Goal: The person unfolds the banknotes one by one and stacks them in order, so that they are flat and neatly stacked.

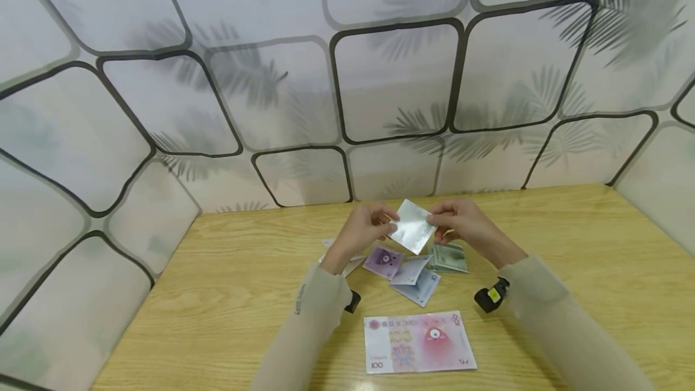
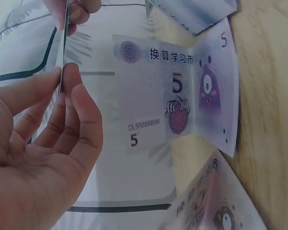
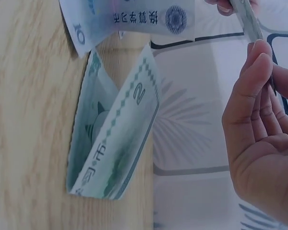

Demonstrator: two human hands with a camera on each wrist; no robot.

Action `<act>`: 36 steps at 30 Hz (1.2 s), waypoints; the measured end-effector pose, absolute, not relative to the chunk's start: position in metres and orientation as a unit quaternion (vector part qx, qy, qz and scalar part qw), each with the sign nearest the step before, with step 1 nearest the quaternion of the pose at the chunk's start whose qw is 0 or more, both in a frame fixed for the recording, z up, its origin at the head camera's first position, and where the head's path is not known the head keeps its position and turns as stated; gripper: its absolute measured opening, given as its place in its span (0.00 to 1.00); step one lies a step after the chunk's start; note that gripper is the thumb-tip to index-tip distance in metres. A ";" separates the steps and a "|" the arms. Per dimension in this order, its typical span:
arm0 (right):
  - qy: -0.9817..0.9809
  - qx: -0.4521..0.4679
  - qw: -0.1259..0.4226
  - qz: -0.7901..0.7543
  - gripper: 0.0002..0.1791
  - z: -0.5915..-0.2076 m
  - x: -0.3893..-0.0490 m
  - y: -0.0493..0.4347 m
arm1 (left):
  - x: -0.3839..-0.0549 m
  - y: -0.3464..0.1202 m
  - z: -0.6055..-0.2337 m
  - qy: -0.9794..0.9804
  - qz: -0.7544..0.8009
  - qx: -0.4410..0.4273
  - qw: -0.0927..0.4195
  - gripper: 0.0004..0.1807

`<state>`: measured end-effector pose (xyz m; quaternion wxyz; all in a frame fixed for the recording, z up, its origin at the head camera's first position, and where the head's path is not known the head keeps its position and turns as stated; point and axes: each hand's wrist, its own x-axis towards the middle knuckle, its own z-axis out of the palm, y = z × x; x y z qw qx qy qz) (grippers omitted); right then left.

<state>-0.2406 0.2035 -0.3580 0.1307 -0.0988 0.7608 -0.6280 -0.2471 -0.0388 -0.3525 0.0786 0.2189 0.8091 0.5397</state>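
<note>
Up over the far half of the table, both hands pinch a pale, shiny play banknote [image 1: 411, 227], which looks folded small; glare washes out its print. My left hand [image 1: 365, 225] grips its left corner between thumb and fingers. The thumb and fingers of my right hand [image 1: 466, 223] hold the right corner. In both wrist views the note is nearly edge-on. Below the hands lie a creased purple 5 note [image 2: 177, 103], a folded blue 10 note [image 1: 423, 287] and a folded green 2 note [image 3: 120, 139], half sprung apart.
Nearest me, a pink 100 note [image 1: 419, 343] lies flat on the wooden table [image 1: 228, 294]. Another folded note [image 2: 216, 201] with pinkish print is beside the purple one, partly behind my left wrist. A patterned cloth wall [image 1: 396, 83] stands along the table's back edge.
</note>
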 end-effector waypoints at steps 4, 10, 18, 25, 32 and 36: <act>0.759 -0.105 0.132 -0.628 0.11 -0.355 -0.236 0.202 | -0.243 -0.043 -0.352 0.804 0.542 0.225 0.089 0.10; 0.758 -0.111 0.126 -0.630 0.12 -0.353 -0.232 0.203 | -0.234 -0.043 -0.349 0.801 0.535 0.251 0.091 0.10; 0.757 -0.115 0.126 -0.631 0.12 -0.352 -0.226 0.204 | -0.222 -0.043 -0.350 0.787 0.552 0.254 0.104 0.10; 0.746 -0.128 0.136 -0.639 0.10 -0.350 -0.222 0.203 | -0.216 -0.047 -0.351 0.776 0.562 0.261 0.118 0.12; 0.727 -0.145 0.158 -0.653 0.09 -0.353 -0.207 0.202 | -0.207 -0.049 -0.352 0.769 0.585 0.233 0.112 0.13; 0.718 -0.177 0.181 -0.648 0.09 -0.355 -0.195 0.201 | -0.201 -0.050 -0.351 0.765 0.597 0.219 0.105 0.12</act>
